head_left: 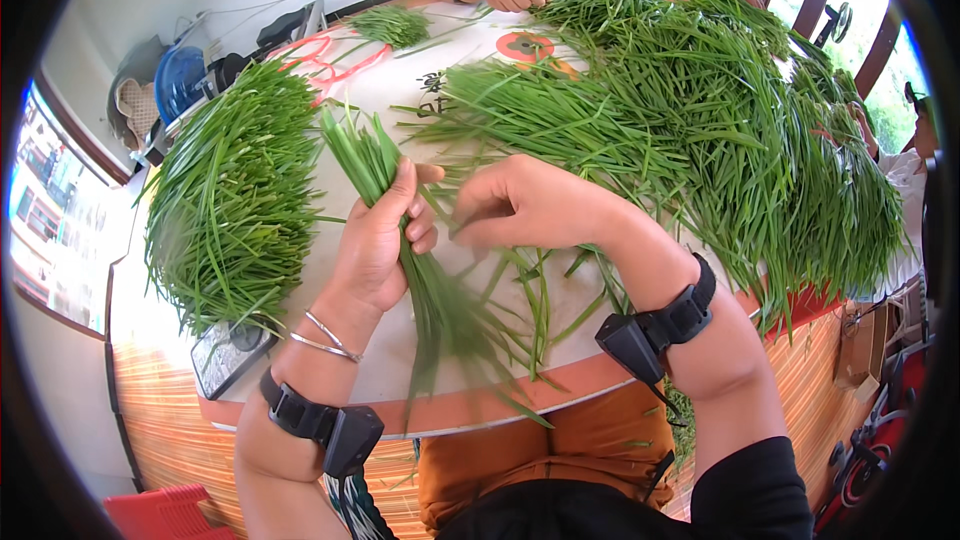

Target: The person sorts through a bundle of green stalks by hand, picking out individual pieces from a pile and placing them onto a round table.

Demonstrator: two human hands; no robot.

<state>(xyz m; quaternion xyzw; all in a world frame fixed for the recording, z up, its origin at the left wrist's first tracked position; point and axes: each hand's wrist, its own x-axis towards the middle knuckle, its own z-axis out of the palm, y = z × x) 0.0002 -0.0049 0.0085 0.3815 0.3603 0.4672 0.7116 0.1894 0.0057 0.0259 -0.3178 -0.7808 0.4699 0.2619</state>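
My left hand [385,225] is closed around a bunch of garlic chives [362,158]. The bunch leans, its pale cut ends pointing up and away, while the loose leaf ends hang blurred below my fist over the table's near edge. Just to the right, my right hand [535,200] hovers with bent fingers. Its fingertips are smeared by motion, so I cannot make out whether they pinch anything. Beneath it, stray chive leaves [540,310] lie on the white table [330,285].
A neat heap of chives [235,190] fills the table's left side; a larger loose pile [700,110] covers the right. Pink ties [345,70] and a small bunch [393,26] lie at the far left. A phone [228,355] rests near the left edge. Other people sit across and at right.
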